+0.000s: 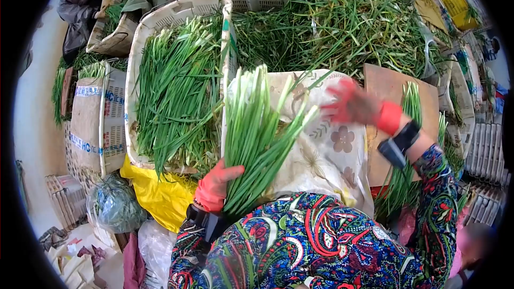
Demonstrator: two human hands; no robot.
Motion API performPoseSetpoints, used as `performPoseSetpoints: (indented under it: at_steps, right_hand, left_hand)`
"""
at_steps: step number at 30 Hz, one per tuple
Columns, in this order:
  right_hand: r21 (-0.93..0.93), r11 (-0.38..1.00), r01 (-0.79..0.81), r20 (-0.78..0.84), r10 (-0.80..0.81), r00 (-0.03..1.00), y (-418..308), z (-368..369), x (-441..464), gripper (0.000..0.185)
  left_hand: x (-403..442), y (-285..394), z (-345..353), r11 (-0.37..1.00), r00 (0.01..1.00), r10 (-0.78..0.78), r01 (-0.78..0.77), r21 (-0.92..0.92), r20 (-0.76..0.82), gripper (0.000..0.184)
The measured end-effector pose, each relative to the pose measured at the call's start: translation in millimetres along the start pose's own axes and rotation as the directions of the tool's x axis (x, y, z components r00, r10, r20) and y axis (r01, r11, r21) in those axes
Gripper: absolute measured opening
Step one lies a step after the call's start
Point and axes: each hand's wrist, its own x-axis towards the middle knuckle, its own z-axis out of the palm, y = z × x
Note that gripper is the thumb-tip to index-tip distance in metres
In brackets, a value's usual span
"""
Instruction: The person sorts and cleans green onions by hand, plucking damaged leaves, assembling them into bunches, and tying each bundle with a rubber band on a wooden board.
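Observation:
My left hand (pixel 215 181), in a red glove, is closed around the lower, leafy part of a bunch of garlic chives (pixel 251 128). The pale stem ends point up and away from me, and a few stalks fan out to the right. My right hand (pixel 350 103), also red-gloved, is blurred by motion with its fingers spread and no stalks visible in it. It hovers over the right side of the flower-patterned cloth (pixel 342 163) on my lap, apart from the bunch.
On the left stands a white crate (pixel 227 37) of garlic chives. Loose greens (pixel 353 21) are heaped ahead. A brown board (pixel 377 83) with another bunch (pixel 411 104) lies right. A yellow bag (pixel 155 190) is beside my left arm. Another person (pixel 85 5) sits far left.

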Motion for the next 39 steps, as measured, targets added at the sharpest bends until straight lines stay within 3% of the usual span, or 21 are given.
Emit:
performPoseSetpoints:
  at_steps: [1,2,6,8,9,12,18,19,20,22,24,26,28,30,31,32,34,36,37,38,39]
  right_hand:
    - [-0.004,0.988,-0.151,-0.093,0.15,0.984,17,6,-3,0.066]
    - [-0.057,0.996,-0.064,0.09,0.069,0.994,31,15,10,0.065]
    - [0.135,0.935,0.328,0.011,-0.332,0.943,14,55,59,0.066]
    - [0.062,0.874,0.481,0.111,-0.485,0.867,-2,81,71,0.065]
    - [0.025,0.863,0.504,0.111,-0.504,0.857,-6,82,78,0.065]
    - [-0.009,0.887,0.461,0.196,-0.45,0.871,-22,86,89,0.068]
    - [-0.172,0.888,0.426,0.169,-0.399,0.901,-43,137,86,0.074]
    - [-0.213,0.854,0.474,0.162,-0.447,0.88,-47,146,88,0.069]
    - [-0.225,0.842,0.491,0.141,-0.47,0.871,-52,155,86,0.046]
    - [-0.361,0.688,0.629,0.242,-0.582,0.776,-68,187,73,0.03]
    - [-0.456,0.403,0.794,0.404,-0.701,0.588,-106,208,52,0.033]
    - [-0.254,0.271,0.929,0.618,-0.693,0.371,-143,238,18,0.038]
    - [-0.122,0.06,0.991,0.736,-0.664,0.131,-148,271,0,0.037]
    - [-0.056,-0.107,0.993,0.806,-0.592,-0.018,-134,298,16,0.037]
    - [-0.061,-0.184,0.981,0.849,-0.527,-0.046,-117,303,40,0.031]
    - [-0.062,-0.267,0.962,0.887,-0.456,-0.069,-100,306,68,0.026]
    - [-0.054,-0.435,0.899,0.942,-0.321,-0.099,-60,300,114,0.016]
    - [0.09,-0.683,0.725,0.994,0.014,-0.11,-2,281,149,0.032]
    - [0.082,-0.558,0.826,0.997,0.04,-0.072,25,270,157,0.033]
    - [0.068,-0.524,0.849,0.973,0.224,0.06,52,255,170,0.035]
    - [0.061,-0.499,0.864,0.957,0.275,0.092,74,235,184,0.037]
  left_hand:
    - [4,7,5,0.998,0.999,0.024,-0.022,0.059,-0.031,0.061]
    - [10,13,10,0.996,0.999,0.029,-0.028,0.086,-0.012,0.061]
    - [33,25,18,0.967,0.999,0.023,-0.033,0.252,0.043,0.054]
    - [40,25,22,0.957,0.999,-0.034,0.033,0.288,-0.002,0.05]
    - [32,31,47,0.897,0.995,-0.001,0.046,0.439,-0.102,0.046]
    - [41,28,47,0.818,0.992,0.092,-0.029,0.575,-0.082,0.046]
    - [50,41,43,0.857,0.997,0.048,-0.07,0.511,0.055,0.038]
    - [46,47,47,0.848,0.994,0.095,-0.112,0.518,0.059,0.038]
    - [41,54,51,0.837,0.988,0.14,-0.151,0.525,0.061,0.038]
    - [35,62,33,0.711,0.975,0.212,-0.203,0.673,0.07,0.052]
    - [34,43,-34,0.538,0.936,0.322,-0.305,0.785,0.143,0.06]
    - [5,38,-77,0.388,0.873,0.353,0.193,0.902,-0.338,0.069]
    - [-28,14,-165,0.682,0.683,0.478,0.107,0.723,-0.552,0.067]
    - [-66,36,-134,0.841,0.726,0.426,-0.098,0.532,-0.54,0.061]
    - [-80,43,-116,0.853,0.837,0.441,-0.278,0.442,-0.323,0.06]
    - [-77,46,-105,0.921,0.902,0.37,-0.324,0.216,-0.225,0.064]
    - [-61,50,-71,0.947,0.954,0.299,-0.294,-0.129,0.022,0.072]
    - [-42,38,-37,0.893,0.913,0.361,-0.281,-0.352,0.188,0.071]
    - [-37,31,-36,0.881,0.922,0.368,-0.303,-0.362,0.123,0.069]
    - [-30,23,-40,0.87,0.927,0.371,-0.326,-0.37,0.057,0.067]
    - [-21,15,-46,0.859,0.929,0.37,-0.345,-0.378,-0.007,0.065]
